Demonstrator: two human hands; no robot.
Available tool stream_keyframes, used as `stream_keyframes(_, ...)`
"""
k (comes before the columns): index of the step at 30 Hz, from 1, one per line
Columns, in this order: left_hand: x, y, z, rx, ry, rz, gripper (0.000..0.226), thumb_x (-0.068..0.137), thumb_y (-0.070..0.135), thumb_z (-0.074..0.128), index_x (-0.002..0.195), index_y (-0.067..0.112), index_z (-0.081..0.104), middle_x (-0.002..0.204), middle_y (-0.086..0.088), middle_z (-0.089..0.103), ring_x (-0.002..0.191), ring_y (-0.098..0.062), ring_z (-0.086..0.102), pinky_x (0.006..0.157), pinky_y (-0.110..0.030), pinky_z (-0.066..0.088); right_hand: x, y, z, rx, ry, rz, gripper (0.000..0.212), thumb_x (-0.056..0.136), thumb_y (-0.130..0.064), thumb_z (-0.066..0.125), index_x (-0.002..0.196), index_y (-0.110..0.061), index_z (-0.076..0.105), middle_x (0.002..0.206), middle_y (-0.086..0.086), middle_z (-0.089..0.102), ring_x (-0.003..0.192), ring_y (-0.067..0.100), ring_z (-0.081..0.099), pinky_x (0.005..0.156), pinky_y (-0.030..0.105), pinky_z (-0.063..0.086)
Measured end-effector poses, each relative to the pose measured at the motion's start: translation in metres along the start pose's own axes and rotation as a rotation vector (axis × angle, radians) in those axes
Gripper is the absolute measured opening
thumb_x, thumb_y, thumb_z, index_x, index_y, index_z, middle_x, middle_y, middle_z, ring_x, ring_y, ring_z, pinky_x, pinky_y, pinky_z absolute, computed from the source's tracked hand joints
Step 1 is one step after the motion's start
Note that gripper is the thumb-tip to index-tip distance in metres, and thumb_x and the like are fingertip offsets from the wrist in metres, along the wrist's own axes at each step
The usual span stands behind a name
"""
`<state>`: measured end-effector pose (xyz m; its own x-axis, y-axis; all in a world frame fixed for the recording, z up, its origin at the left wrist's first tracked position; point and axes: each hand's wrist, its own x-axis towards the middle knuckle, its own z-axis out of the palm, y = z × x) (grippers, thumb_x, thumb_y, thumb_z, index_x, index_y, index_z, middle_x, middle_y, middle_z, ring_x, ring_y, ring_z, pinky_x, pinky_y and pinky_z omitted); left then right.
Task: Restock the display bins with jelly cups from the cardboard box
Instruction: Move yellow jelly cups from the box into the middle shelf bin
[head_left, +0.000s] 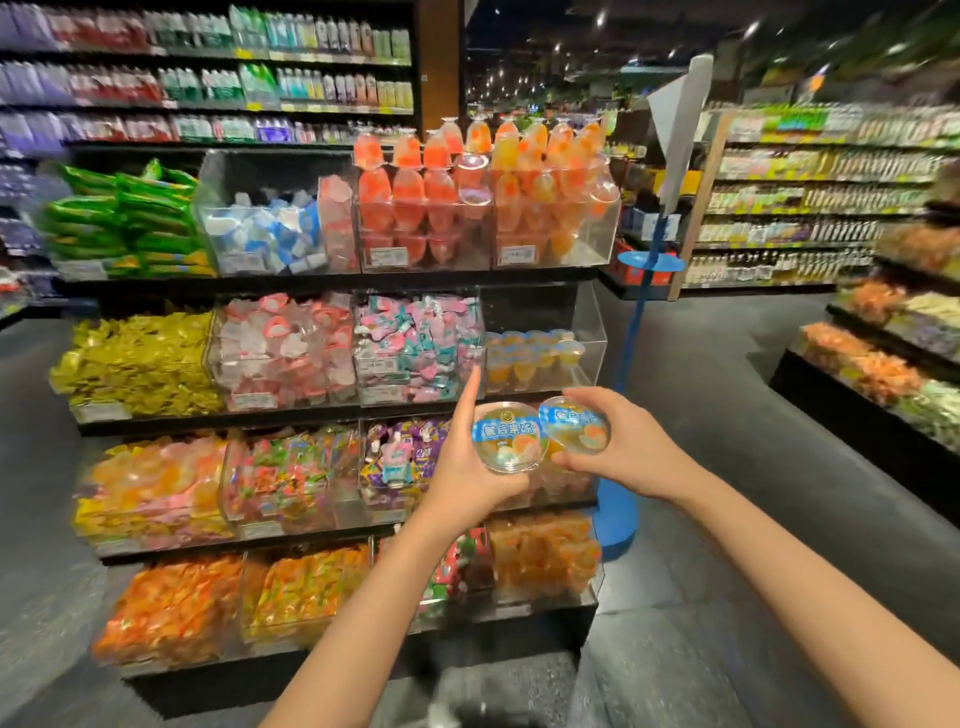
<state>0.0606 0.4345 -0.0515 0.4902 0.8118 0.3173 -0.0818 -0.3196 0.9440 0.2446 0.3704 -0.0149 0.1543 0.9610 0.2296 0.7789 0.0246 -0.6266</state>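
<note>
both forearms reach out; left hand (462, 467) cradles one jelly cup (509, 439), forefinger out, right hand (618, 441) wraps another (574, 423), lids up, probably bound for the half-filled bin (540, 343) just above. no box visible.

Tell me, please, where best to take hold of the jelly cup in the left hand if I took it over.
Probably by the rim of the jelly cup, coming from its upper edge. The left hand cradles its underside and lower edge, and the second cup in the right hand crowds its right side, so the top of the rim is freest.
</note>
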Motion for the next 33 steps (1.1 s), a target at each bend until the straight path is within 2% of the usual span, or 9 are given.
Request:
stream_keyframes(4, 0.086, -0.042, 0.012, -0.009, -0.023, -0.064, 0.121, 0.065, -0.006, 0.081, 0.152, 0.027, 0.005, 0.117, -0.006, 0.061, 0.100, -0.008, 0.066, 0.080, -0.019, 0.050, 0.081, 0.047, -0.019, -0.160, -0.091, 0.027, 0.066, 0.069, -0.037, 0.081, 0.127, -0.018, 0.056, 0.119, -0.004, 0.061, 0.108, 0.011, 0.058, 0.090, 0.021, 0.044)
stream_keyframes(8, 0.164, -0.074, 0.022, 0.006, -0.016, -0.113, 0.115, 0.067, -0.013, 0.076, 0.151, 0.025, 0.006, 0.113, 0.003, 0.060, 0.095, 0.001, 0.065, 0.078, -0.017, 0.050, 0.155, 0.095, -0.041, -0.217, -0.161, 0.054, 0.074, 0.070, -0.032, 0.080, 0.136, -0.018, 0.048, 0.132, -0.002, 0.053, 0.119, 0.013, 0.051, 0.093, 0.019, 0.037)
stream_keyframes(11, 0.211, -0.098, 0.028, 0.029, 0.028, -0.167, 0.115, 0.065, -0.009, 0.079, 0.151, 0.027, 0.011, 0.117, 0.004, 0.059, 0.101, -0.006, 0.064, 0.086, -0.024, 0.051, 0.203, 0.132, -0.055, -0.197, -0.200, 0.074, 0.075, 0.073, -0.025, 0.077, 0.140, -0.026, 0.044, 0.136, -0.002, 0.050, 0.125, 0.014, 0.046, 0.094, 0.020, 0.035)
stream_keyframes(14, 0.249, -0.116, 0.035, 0.077, 0.087, -0.193, 0.112, 0.064, -0.003, 0.082, 0.149, 0.031, 0.016, 0.118, 0.007, 0.059, 0.101, -0.003, 0.063, 0.089, -0.023, 0.051, 0.249, 0.164, -0.061, -0.143, -0.229, 0.110, 0.071, 0.065, -0.031, 0.074, 0.131, -0.036, 0.049, 0.128, 0.001, 0.052, 0.113, 0.016, 0.052, 0.093, 0.027, 0.043)
stream_keyframes(19, 0.315, -0.143, 0.054, 0.092, 0.181, -0.220, 0.107, 0.069, -0.005, 0.078, 0.151, 0.020, 0.014, 0.107, 0.017, 0.056, 0.091, 0.005, 0.062, 0.094, -0.031, 0.051, 0.341, 0.223, -0.066, -0.044, -0.229, 0.078, 0.063, 0.070, -0.015, 0.078, 0.127, -0.022, 0.051, 0.121, 0.004, 0.053, 0.096, 0.019, 0.059, 0.082, 0.033, 0.053)
stream_keyframes(22, 0.345, -0.162, 0.063, 0.125, 0.235, -0.247, 0.110, 0.069, -0.004, 0.079, 0.151, 0.024, 0.012, 0.113, 0.011, 0.057, 0.094, 0.005, 0.062, 0.086, -0.023, 0.054, 0.396, 0.251, -0.063, -0.012, -0.283, 0.063, 0.065, 0.070, -0.007, 0.078, 0.129, -0.018, 0.050, 0.122, 0.005, 0.053, 0.098, 0.022, 0.059, 0.084, 0.036, 0.053)
stream_keyframes(25, 0.374, -0.177, 0.068, 0.123, 0.273, -0.312, 0.111, 0.068, -0.003, 0.079, 0.149, 0.031, 0.012, 0.118, 0.005, 0.058, 0.098, -0.002, 0.063, 0.076, -0.014, 0.051, 0.442, 0.276, -0.053, -0.025, -0.342, 0.065, 0.061, 0.070, -0.012, 0.077, 0.125, -0.021, 0.050, 0.109, -0.002, 0.051, 0.088, 0.020, 0.059, 0.072, 0.030, 0.053)
stream_keyframes(30, 0.412, -0.191, 0.069, 0.075, 0.384, -0.356, 0.111, 0.062, -0.008, 0.080, 0.149, 0.022, 0.018, 0.104, 0.009, 0.058, 0.081, 0.010, 0.064, 0.078, -0.014, 0.051, 0.501, 0.324, -0.022, -0.155, -0.457, 0.051, 0.063, 0.072, -0.021, 0.077, 0.129, -0.019, 0.050, 0.113, 0.010, 0.054, 0.085, 0.020, 0.058, 0.066, 0.027, 0.046)
stream_keyframes(33, 0.421, -0.198, 0.068, 0.103, 0.470, -0.347, 0.105, 0.066, -0.013, 0.076, 0.148, 0.021, 0.020, 0.107, 0.005, 0.059, 0.080, 0.015, 0.061, 0.077, -0.007, 0.049, 0.518, 0.347, -0.001, -0.134, -0.579, 0.116, 0.067, 0.071, -0.017, 0.079, 0.131, -0.016, 0.049, 0.122, 0.008, 0.053, 0.094, 0.021, 0.059, 0.072, 0.032, 0.053)
